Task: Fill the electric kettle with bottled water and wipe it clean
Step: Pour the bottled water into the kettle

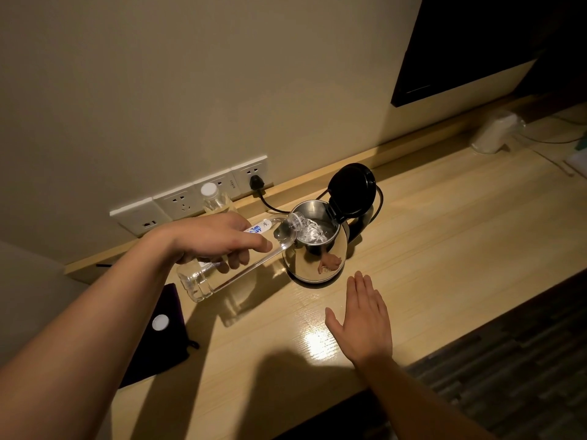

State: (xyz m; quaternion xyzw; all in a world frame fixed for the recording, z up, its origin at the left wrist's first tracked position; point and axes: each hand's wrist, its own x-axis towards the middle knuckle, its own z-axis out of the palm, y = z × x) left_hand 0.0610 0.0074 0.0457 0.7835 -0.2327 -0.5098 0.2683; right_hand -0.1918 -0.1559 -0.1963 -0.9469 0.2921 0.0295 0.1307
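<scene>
Pouring under way: clear water bottle (235,258) tipped neck-down over the open mouth of the steel electric kettle (314,246), lid (351,190) hinged up and back, kettle standing on the wooden counter (444,249) near the wall. Water visible inside, churning under the neck.

Risks, as judged from here:
- Bottle mouth sitting right at the rim rather than well inside; a small drift toward the left hand (216,239) likely to send water down the polished side and onto the counter.
- Nearly drained bottle prone to glugging, so splashes over the rim possible.
- Black power cord (270,203) plugged into the wall socket (251,173) just behind; spilled water running that way a real hazard.
- Kettle unsupported, no hand on handle or body; a knock from the bottle neck could shift it.
- Fill level hard to read in this dim light, so possibly closer to overfilling than it looks.

Fingers: left hand wrapped around the bottle's middle from above, fingers curled closed over the label, thumb side toward the kettle. Right hand (365,315) flat and spread, palm down on or just over the counter in front of the kettle, holding nothing.

Elsewhere: a second, capped bottle (214,198) upright by the sockets; a loose white cap (159,322) resting on a dark pouch (165,350) at the counter's left end. No wiping cloth clearly identifiable.
</scene>
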